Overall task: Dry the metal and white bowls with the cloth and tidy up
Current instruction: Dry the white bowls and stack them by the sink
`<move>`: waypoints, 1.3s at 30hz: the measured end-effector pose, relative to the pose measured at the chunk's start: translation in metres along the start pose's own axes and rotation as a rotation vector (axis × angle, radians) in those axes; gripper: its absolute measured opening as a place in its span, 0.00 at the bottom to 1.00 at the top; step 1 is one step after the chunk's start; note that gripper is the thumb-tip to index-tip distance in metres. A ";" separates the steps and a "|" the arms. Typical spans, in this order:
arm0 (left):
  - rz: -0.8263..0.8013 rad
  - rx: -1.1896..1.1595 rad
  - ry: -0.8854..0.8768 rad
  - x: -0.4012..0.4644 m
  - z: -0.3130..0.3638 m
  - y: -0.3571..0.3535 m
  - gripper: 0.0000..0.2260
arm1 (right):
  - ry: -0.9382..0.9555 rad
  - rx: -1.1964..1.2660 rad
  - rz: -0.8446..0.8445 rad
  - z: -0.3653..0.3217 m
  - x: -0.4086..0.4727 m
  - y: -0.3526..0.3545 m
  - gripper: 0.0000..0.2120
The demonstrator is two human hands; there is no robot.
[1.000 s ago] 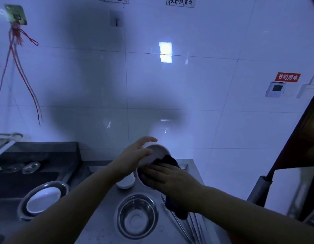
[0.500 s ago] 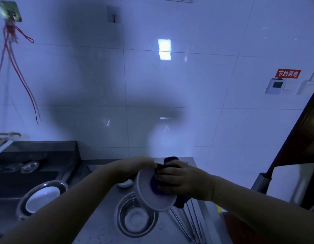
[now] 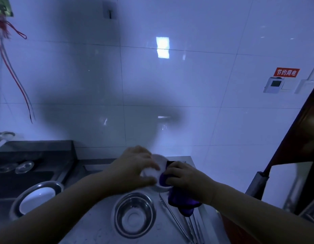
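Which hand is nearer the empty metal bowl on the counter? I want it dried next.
Right. The right hand, gripping the cloth, is just above-right of the metal bowl; the left hand is farther back.

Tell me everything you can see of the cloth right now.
The cloth is dark purple, soft and bunched. The right hand grips its upper part and presses it against the white bowl, which the left hand holds above the counter. The rest hangs loose below the right hand, in front of the metal utensils lying on the counter, to the right of the metal bowl. Whether its lower end touches them cannot be told.
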State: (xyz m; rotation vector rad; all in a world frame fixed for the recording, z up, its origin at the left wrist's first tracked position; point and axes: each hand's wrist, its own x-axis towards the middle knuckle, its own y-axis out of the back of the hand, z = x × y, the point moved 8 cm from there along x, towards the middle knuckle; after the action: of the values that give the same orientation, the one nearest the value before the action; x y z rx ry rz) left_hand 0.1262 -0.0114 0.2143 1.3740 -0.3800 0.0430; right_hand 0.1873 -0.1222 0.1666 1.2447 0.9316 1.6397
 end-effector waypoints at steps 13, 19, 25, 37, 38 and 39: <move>0.134 -1.031 0.465 -0.005 -0.030 -0.030 0.07 | -0.635 0.343 0.635 0.056 -0.024 0.058 0.19; 0.243 -1.577 0.495 0.009 -0.008 -0.042 0.07 | -0.575 0.528 0.633 0.031 0.009 0.059 0.29; 0.322 -1.705 0.458 0.015 -0.002 -0.031 0.13 | -0.465 0.189 0.657 0.003 0.025 0.060 0.17; 0.475 -1.858 0.400 0.015 -0.015 -0.013 0.13 | -0.945 0.725 0.752 0.063 0.001 0.056 0.13; 0.505 -1.884 0.417 0.014 -0.019 -0.013 0.13 | -0.962 0.679 0.766 0.061 -0.004 0.055 0.13; 0.531 -1.895 0.438 0.014 -0.023 -0.013 0.12 | -0.960 0.626 0.794 0.059 -0.007 0.057 0.14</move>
State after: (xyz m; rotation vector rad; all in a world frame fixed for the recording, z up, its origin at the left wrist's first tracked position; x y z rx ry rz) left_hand 0.1479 0.0050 0.2030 -0.6291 -0.2253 0.3196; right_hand 0.2348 -0.1456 0.2291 2.7399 0.3060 0.9747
